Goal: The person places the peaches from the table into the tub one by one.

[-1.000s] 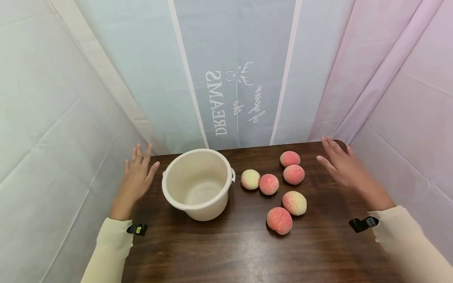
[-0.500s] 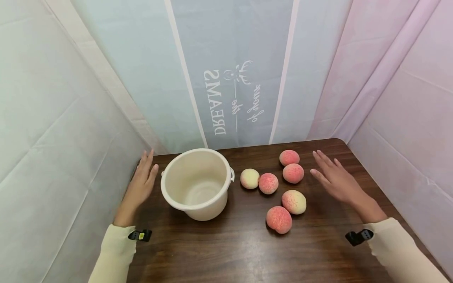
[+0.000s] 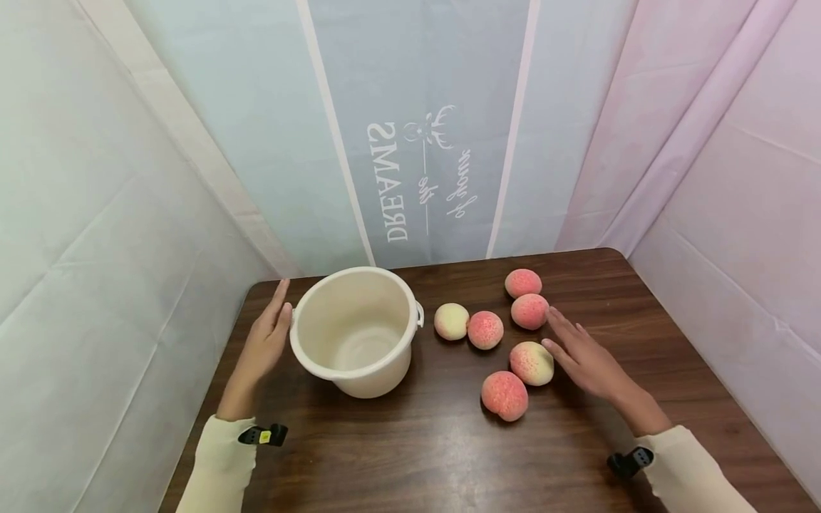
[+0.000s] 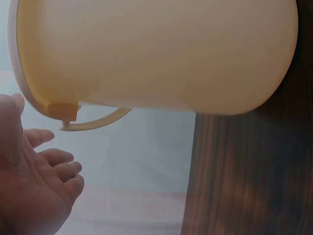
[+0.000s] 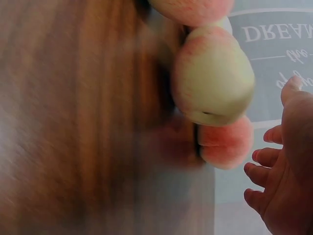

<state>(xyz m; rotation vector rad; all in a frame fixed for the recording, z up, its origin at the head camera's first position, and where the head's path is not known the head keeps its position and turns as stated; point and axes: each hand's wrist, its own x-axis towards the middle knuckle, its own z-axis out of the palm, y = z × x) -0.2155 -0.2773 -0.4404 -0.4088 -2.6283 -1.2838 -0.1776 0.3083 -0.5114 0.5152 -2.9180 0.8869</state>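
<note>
The round, deep, cream plastic bucket (image 3: 375,377) stands upright, mouth up, to the left of six round, fuzzy, red and pale yellow peaches (image 3: 504,395). Behind them hangs a pale blue-grey cloth (image 3: 442,78) with white printed lettering, and the dark brown wood-grain bench (image 3: 410,456) carries bucket and fruit in its farther part. Two long cream sleeves (image 3: 221,456) reach in from the near side. The left hand (image 3: 264,340) is just beside the bucket's left rim, fingers extended and gripping nothing. The right hand (image 3: 585,362) is just beside the rightmost peaches, also with fingers extended and nothing in its grasp; whether a fingertip touches the fruit cannot be told. Of the peaches, a mostly yellow one (image 3: 532,363) lies against a red one nearest the viewer, two red ones (image 3: 529,311) sit close together farther back, and a pale yellow one (image 3: 452,321) adjoins a speckled red one (image 3: 485,330) nearest the bucket. A small black camera (image 3: 264,435) sits at the left cuff, another (image 3: 630,463) at the right.
</note>
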